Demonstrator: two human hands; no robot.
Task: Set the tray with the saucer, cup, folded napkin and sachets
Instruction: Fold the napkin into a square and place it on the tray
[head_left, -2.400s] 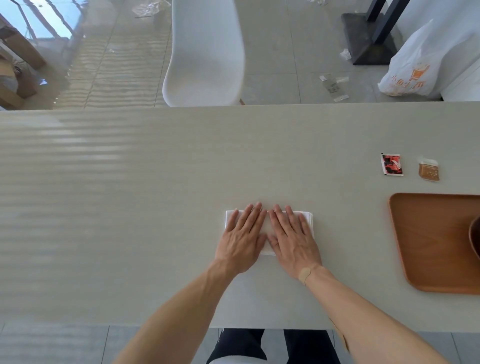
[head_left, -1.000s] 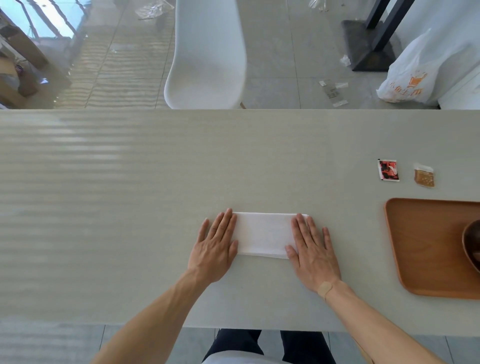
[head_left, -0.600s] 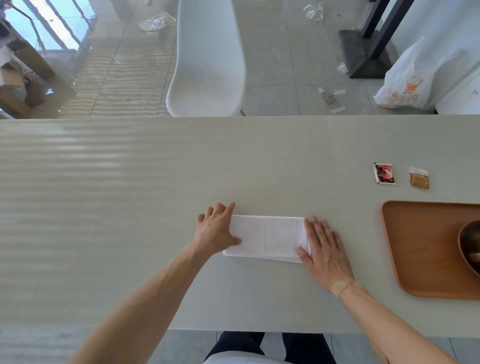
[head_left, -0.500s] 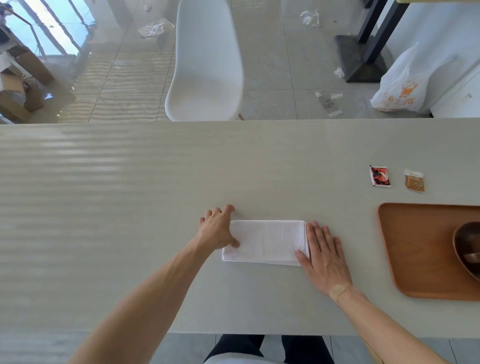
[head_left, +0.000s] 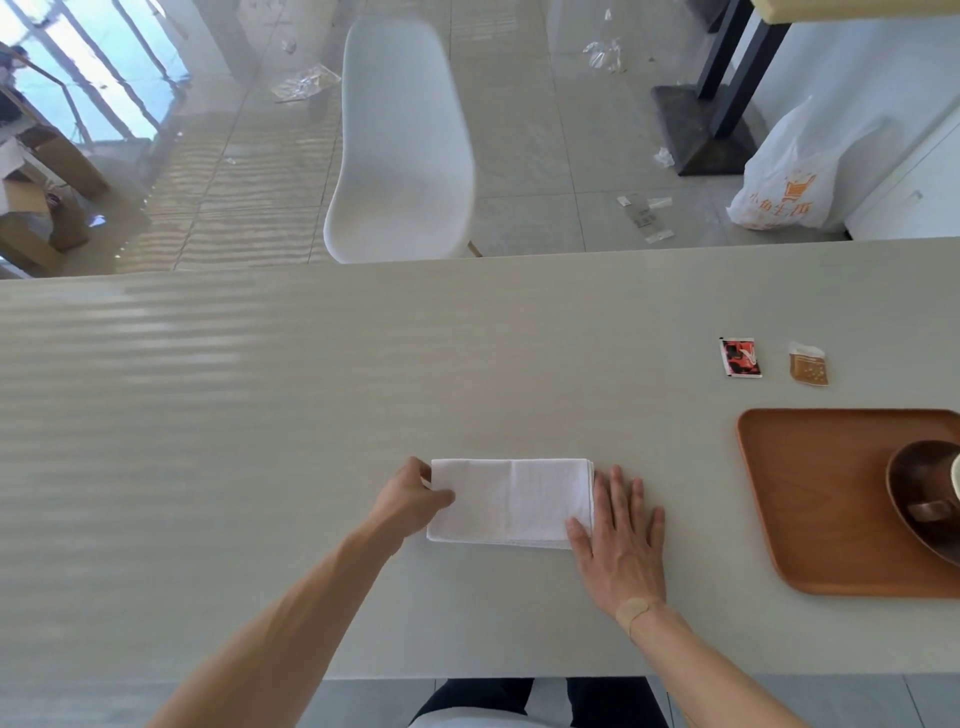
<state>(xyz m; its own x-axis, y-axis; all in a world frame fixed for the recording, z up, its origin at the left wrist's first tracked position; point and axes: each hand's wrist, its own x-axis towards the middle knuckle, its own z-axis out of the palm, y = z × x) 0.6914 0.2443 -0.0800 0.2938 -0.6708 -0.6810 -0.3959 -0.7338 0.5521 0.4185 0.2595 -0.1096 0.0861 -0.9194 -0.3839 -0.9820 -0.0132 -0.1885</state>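
Note:
A white folded napkin (head_left: 511, 501) lies flat on the pale table (head_left: 260, 415) in front of me. My left hand (head_left: 413, 499) pinches the napkin's left edge, fingers curled under it. Flat and spread, my right hand (head_left: 621, 540) rests on the table against the napkin's right end, its thumb on the napkin's corner. At the right edge a wooden tray (head_left: 810, 499) carries a dark saucer (head_left: 914, 493) with a cup cut off by the frame. A red sachet (head_left: 740, 357) and a brown sachet (head_left: 808, 365) lie on the table beyond the tray.
A white chair (head_left: 400, 150) stands at the table's far side. On the floor beyond are a white plastic bag (head_left: 789, 176), a black table base (head_left: 701, 124) and scattered litter. The table's near edge runs just above my lap.
My hands slid apart from the middle of the napkin to its two ends. The left hand then curled and took hold of the left edge, while the right hand stayed flat at the right end.

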